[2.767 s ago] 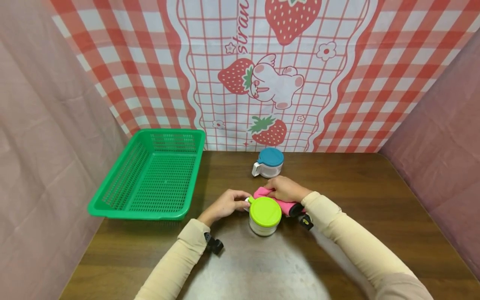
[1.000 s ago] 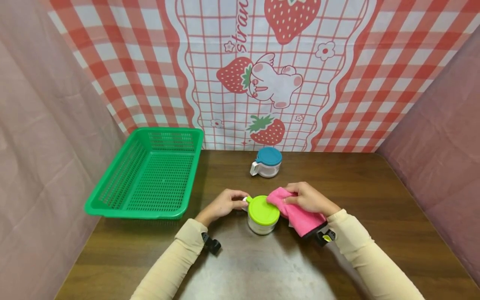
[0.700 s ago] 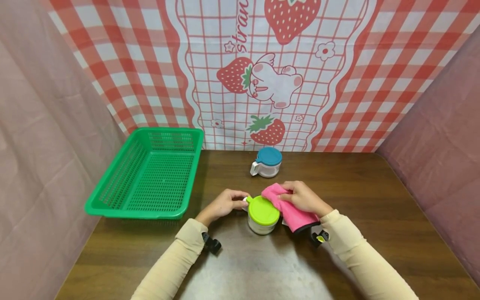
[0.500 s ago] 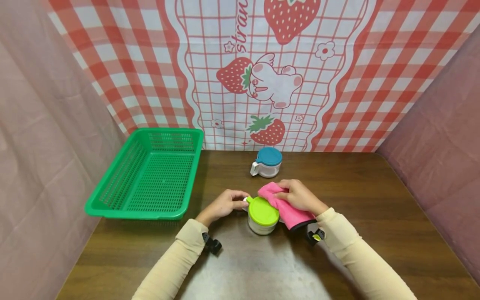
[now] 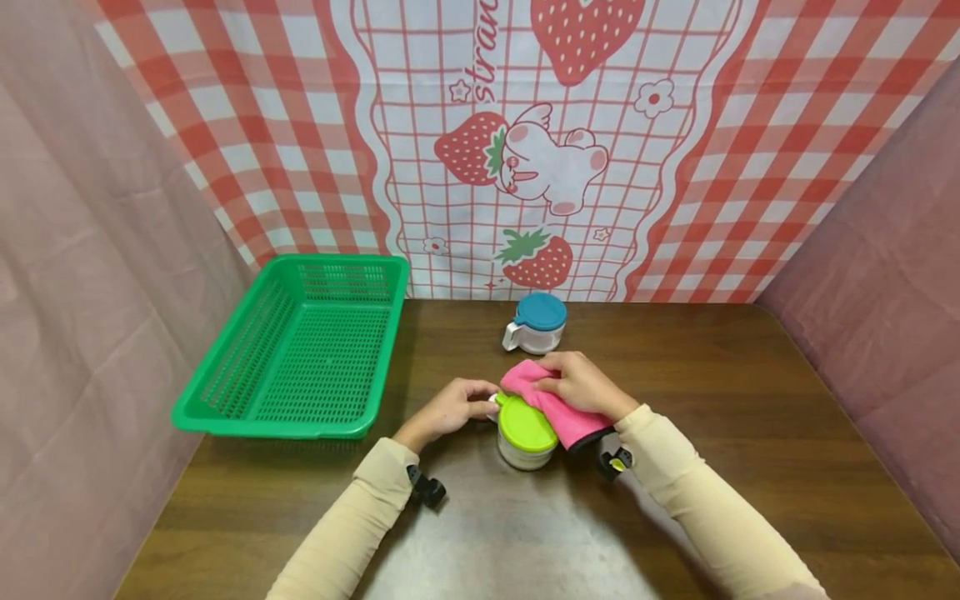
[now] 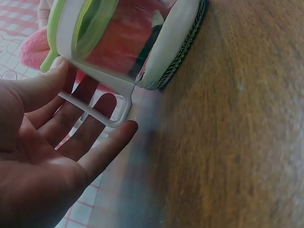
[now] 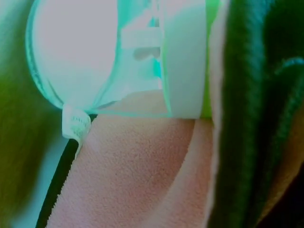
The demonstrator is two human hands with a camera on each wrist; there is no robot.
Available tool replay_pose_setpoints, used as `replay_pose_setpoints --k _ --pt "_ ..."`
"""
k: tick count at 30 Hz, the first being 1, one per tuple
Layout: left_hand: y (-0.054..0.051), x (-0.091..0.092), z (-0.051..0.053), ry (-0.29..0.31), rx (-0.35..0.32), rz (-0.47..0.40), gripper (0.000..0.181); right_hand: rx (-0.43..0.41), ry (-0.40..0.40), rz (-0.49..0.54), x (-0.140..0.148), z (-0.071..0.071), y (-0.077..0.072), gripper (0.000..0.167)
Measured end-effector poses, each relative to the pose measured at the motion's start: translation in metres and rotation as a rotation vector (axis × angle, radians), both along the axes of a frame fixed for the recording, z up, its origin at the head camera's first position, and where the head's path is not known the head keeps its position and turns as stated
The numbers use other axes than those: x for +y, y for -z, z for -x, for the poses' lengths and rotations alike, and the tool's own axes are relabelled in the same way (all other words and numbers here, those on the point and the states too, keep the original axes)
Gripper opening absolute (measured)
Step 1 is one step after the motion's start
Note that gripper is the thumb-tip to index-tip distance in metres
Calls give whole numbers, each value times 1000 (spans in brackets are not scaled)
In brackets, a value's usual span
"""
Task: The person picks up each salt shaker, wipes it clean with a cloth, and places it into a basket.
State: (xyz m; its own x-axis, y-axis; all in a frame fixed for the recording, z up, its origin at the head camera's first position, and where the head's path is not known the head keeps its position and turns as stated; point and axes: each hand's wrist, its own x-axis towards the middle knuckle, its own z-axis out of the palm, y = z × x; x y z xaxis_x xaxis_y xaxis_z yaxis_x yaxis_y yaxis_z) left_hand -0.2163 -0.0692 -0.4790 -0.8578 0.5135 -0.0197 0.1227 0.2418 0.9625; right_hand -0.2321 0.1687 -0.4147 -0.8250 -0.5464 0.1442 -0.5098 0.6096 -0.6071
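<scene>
A clear seasoning jar (image 5: 527,442) with a lime-green lid and white handle stands upright on the table. My left hand (image 5: 450,408) holds it by the handle; in the left wrist view the thumb lies at the lid's tab and the fingers pass behind the handle (image 6: 102,116). A pink cloth (image 5: 558,408) with a dark edge is bunched in my right hand (image 5: 579,385), pressed against the far right side of the jar and over part of the lid. In the right wrist view the cloth (image 7: 128,161) touches the glass wall, and the right fingers are hidden.
Behind the hands stands a similar jar (image 5: 540,325) with a blue lid, its handle toward the left. A green plastic basket (image 5: 386,367) sits at the left of the wooden table (image 5: 720,375). A checked strawberry curtain (image 5: 300,167) hangs along the back.
My right hand has brought the pink cloth from the jar's right side leftward and away from me, round toward the far side of the lid. The left hand and the jar have barely moved.
</scene>
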Motion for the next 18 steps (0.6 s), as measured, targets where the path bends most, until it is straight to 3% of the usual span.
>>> replay_pose_setpoints --k 18 --pt "-3 2 -2 12 11 28 29 -45 -73 -94 9 2 -8 15"
